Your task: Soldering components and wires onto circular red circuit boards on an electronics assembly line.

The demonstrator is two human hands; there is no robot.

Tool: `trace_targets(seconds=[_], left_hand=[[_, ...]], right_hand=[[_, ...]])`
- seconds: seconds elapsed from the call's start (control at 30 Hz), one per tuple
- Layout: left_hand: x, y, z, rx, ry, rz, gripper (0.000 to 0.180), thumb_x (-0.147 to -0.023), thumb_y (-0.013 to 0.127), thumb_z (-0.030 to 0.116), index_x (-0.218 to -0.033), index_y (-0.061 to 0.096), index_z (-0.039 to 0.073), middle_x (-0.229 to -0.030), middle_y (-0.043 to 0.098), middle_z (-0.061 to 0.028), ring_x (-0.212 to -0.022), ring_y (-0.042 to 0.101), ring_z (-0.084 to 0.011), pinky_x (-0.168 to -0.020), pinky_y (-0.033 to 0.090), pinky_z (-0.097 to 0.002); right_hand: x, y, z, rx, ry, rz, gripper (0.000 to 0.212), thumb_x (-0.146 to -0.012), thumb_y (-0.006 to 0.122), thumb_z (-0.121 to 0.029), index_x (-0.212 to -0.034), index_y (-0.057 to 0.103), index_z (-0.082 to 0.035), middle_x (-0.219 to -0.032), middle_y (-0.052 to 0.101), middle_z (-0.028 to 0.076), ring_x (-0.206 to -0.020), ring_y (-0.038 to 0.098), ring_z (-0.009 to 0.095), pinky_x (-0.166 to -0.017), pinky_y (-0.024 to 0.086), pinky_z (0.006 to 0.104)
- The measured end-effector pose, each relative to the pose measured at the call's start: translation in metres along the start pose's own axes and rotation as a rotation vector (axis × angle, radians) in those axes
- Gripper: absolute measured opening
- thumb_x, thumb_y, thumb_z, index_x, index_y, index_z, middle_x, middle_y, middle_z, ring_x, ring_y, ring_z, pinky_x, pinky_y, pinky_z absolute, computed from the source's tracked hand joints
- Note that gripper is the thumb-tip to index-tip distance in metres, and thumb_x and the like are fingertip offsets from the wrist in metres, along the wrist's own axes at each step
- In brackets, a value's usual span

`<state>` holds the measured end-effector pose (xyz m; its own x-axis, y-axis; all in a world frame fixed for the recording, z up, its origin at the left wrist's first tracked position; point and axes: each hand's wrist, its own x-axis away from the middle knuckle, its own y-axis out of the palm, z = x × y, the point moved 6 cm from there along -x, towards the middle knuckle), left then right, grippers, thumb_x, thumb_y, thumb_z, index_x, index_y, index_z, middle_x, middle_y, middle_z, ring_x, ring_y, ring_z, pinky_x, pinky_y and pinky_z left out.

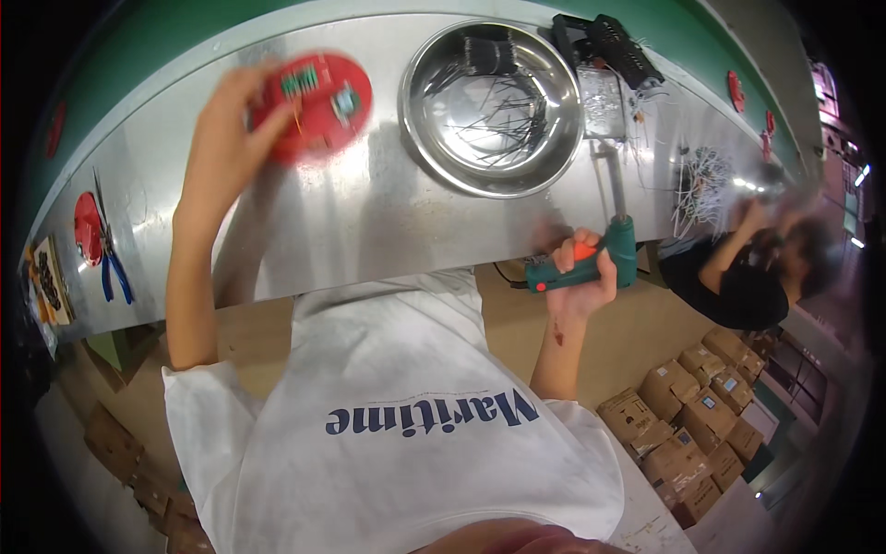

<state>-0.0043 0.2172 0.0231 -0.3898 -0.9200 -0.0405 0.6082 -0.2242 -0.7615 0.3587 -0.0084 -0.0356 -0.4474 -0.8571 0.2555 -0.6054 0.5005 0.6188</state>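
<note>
Nearest is the person's white shirt [388, 342], with dark lettering across it. Brown cartons [678, 462] are stacked on the right, below the table's level.

At the near edge of the metal table [360, 231], the right hand [583, 294] is wrapped around the handle of a green power tool [625, 249], its fingers by the orange-red trigger. The tool's metal barrel points to the far side. On the left lie blue-handled pliers [117, 277], just beside a small red part [88, 226].

Farther in, the left hand [231, 129] pinches the left side of a round red disc [318, 125], thumb over its face and fingers at its far-left edge. The disc extends to the right of that hand, carrying small green and pale components; both are blurred, and I cannot tell whether the disc touches the table.

Right of the disc and well apart from it sits a shiny metal bowl [434, 148] with thin dark pieces [508, 115] and a black bundle [489, 55] inside. Beyond the right hand lies a tangle of pale wires [701, 189], near a co-worker [738, 286] in black. A black device [623, 51] stands at the far right of the bowl.
</note>
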Motion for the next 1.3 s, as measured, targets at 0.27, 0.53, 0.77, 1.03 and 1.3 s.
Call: trace_targets(seconds=[0.27, 0.53, 0.77, 1.03, 1.3], left_hand=[[0.019, 0.011, 0.039, -0.118, 0.133, 0.366, 0.042, -0.083, 0.065, 0.011, -0.124, 0.056, 0.006, -0.134, 0.044, -0.0180, -0.126, 0.040, -0.0365, -0.101, 0.037, -0.0411], [0.044, 0.030, 0.078, 0.125, 0.251, 0.102, 0.030, -0.078, 0.068, 0.008, -0.106, 0.060, 0.002, -0.106, 0.059, -0.0118, -0.100, 0.054, -0.0312, -0.085, 0.043, -0.0383], [0.018, 0.060, 0.111, 0.021, 0.460, 0.082, 0.011, -0.079, 0.065, 0.010, -0.088, 0.064, 0.006, -0.086, 0.059, -0.0054, -0.086, 0.055, -0.0245, -0.075, 0.043, -0.0361], [-0.042, 0.128, 0.140, -0.279, 0.583, -0.142, 0.007, -0.067, 0.064, 0.000, -0.074, 0.063, 0.004, -0.086, 0.060, -0.0103, -0.090, 0.056, -0.0273, -0.076, 0.045, -0.0362], [-0.055, 0.129, 0.138, -0.058, 0.505, -0.238, 0.012, -0.078, 0.053, -0.003, -0.089, 0.053, -0.001, -0.088, 0.056, -0.0189, -0.087, 0.054, -0.0369, -0.076, 0.043, -0.0444]], right_hand=[[0.001, -0.006, -0.050, 0.307, -0.183, 0.191, 0.021, -0.090, 0.050, -0.017, -0.097, 0.055, 0.002, -0.094, 0.056, 0.012, -0.065, 0.050, 0.016, -0.060, 0.040, 0.0290], [-0.022, 0.011, -0.069, 0.737, -0.303, 0.378, 0.020, -0.085, 0.057, -0.017, -0.085, 0.063, 0.002, -0.080, 0.056, 0.006, -0.063, 0.050, 0.013, -0.058, 0.038, 0.0235], [-0.007, 0.020, -0.048, 0.338, -0.276, 0.220, 0.018, -0.087, 0.056, -0.016, -0.092, 0.058, 0.001, -0.087, 0.056, 0.009, -0.063, 0.051, 0.016, -0.057, 0.039, 0.0267], [0.006, 0.006, 0.002, 0.022, -0.022, 0.130, 0.022, -0.086, 0.052, -0.019, -0.096, 0.053, 0.001, -0.098, 0.057, 0.014, -0.067, 0.052, 0.019, -0.061, 0.042, 0.0310], [-0.004, 0.005, 0.012, -0.057, 0.053, 0.123, 0.024, -0.083, 0.052, -0.022, -0.091, 0.053, 0.000, -0.096, 0.055, 0.014, -0.059, 0.055, 0.020, -0.069, 0.044, 0.0321]])
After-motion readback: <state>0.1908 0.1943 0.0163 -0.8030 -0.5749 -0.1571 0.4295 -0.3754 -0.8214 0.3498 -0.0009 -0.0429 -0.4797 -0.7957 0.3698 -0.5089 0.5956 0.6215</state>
